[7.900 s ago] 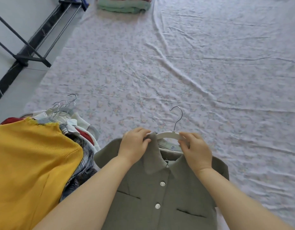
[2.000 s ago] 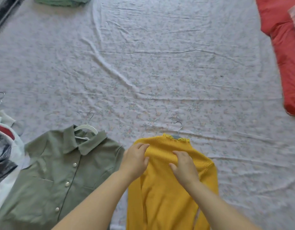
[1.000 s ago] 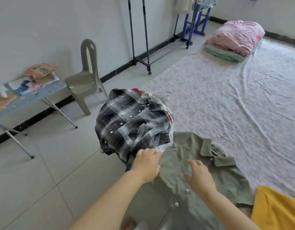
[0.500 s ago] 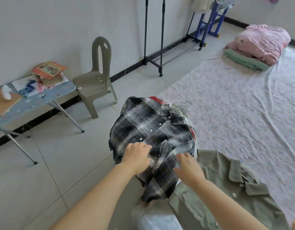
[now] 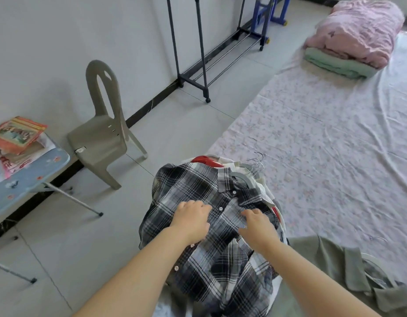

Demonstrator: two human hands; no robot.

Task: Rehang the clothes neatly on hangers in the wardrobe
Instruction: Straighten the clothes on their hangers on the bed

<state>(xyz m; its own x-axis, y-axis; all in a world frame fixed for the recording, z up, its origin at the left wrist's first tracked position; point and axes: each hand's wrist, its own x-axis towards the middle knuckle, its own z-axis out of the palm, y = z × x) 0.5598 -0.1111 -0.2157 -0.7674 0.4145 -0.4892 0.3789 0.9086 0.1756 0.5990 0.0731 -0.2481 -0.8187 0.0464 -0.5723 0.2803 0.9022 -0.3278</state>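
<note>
A black-and-white plaid shirt (image 5: 195,186) lies on top of a pile of clothes on hangers, a grey hanger (image 5: 242,177) inside its collar. My left hand (image 5: 191,218) rests on the shirt's chest to the left of the button line. My right hand (image 5: 258,227) lies to the right of that line, fingers spread on the cloth. Several metal hanger hooks (image 5: 257,161) stick out behind the collar. A red garment (image 5: 202,160) peeks from under the pile. An olive green shirt (image 5: 330,255) on a white hanger (image 5: 376,267) lies at lower right.
A black clothes rack (image 5: 202,53) stands by the wall at the back. A grey plastic chair (image 5: 102,133) and a folding table (image 5: 26,177) with books are on the left. A floral sheet (image 5: 323,145) covers the floor on the right, with folded pink bedding (image 5: 358,28) at its far end.
I turned from the yellow sweater and green shirt to the pile. Over the last half second both hands slid up the plaid shirt toward its collar.
</note>
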